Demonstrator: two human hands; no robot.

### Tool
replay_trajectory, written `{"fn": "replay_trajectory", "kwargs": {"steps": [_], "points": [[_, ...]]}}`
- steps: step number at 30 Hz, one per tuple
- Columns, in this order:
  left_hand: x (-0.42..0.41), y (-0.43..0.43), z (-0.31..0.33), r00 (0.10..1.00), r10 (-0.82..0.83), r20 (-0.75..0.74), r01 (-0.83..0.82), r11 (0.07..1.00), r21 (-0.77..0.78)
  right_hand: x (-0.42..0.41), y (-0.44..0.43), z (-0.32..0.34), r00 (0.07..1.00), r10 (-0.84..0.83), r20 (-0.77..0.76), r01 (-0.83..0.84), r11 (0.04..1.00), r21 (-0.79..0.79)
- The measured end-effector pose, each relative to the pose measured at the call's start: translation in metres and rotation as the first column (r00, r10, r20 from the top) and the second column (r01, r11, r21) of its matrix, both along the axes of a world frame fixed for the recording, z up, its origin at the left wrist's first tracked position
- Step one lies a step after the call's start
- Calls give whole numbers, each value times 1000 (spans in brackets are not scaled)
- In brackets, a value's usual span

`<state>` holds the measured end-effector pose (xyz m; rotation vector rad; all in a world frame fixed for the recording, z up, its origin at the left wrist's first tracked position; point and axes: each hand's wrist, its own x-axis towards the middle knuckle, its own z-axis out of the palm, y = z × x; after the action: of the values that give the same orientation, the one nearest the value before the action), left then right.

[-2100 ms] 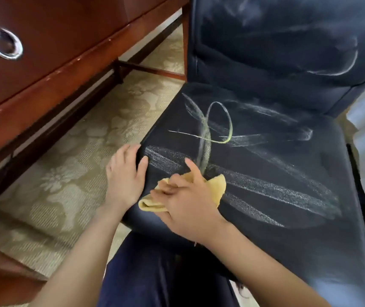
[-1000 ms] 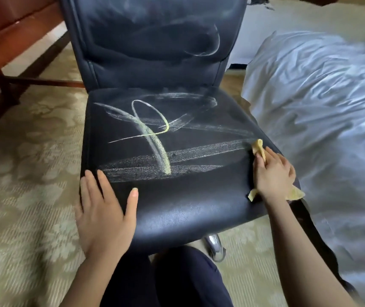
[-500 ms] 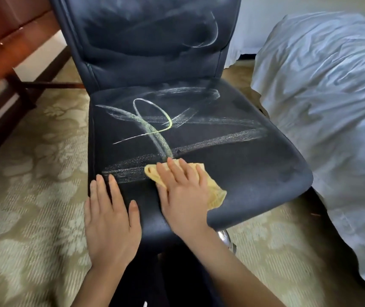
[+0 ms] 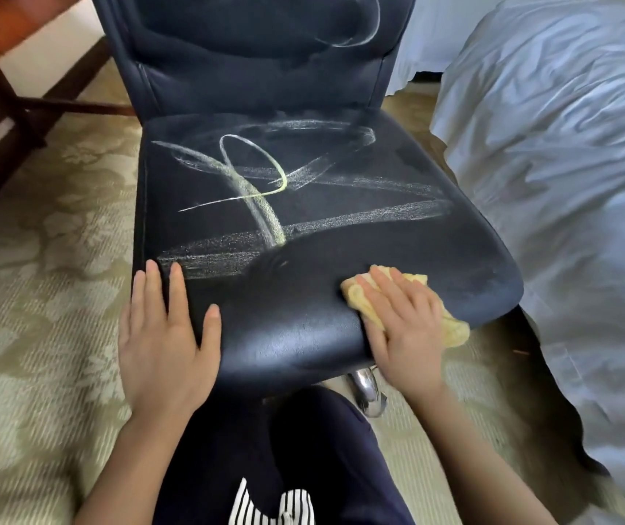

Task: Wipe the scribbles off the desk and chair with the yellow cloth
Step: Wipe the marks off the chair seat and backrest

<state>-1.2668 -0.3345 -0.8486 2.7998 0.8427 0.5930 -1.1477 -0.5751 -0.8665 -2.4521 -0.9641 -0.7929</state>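
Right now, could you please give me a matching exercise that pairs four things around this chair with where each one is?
Things:
1. left hand
2. yellow cloth
3. looped scribble
4. curved white mark

Places:
A. on the backrest, upper right
B. flat on the front left corner of the seat
C. under the right hand, at the seat's front right edge
D. middle of the seat

Pairs: 1-B, 2-C, 3-D, 4-A
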Motion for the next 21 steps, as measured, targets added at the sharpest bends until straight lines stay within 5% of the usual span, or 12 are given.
{"fn": "replay_trajectory", "kwargs": {"steps": [8,13,21], "points": [[-3,0,1,1000,-5,17,6,1000,-27,63,-57,14,915,-343,-211,370,923,107],[-2,-4,0,1000,-9,23,9,999,-36,107,-68,40,802,-460,-383,481,876,-45],[-1,-2,-2,998,-13,63,15,999,-30,141,-78,63,436,-450,-779,738,675,23]]}}
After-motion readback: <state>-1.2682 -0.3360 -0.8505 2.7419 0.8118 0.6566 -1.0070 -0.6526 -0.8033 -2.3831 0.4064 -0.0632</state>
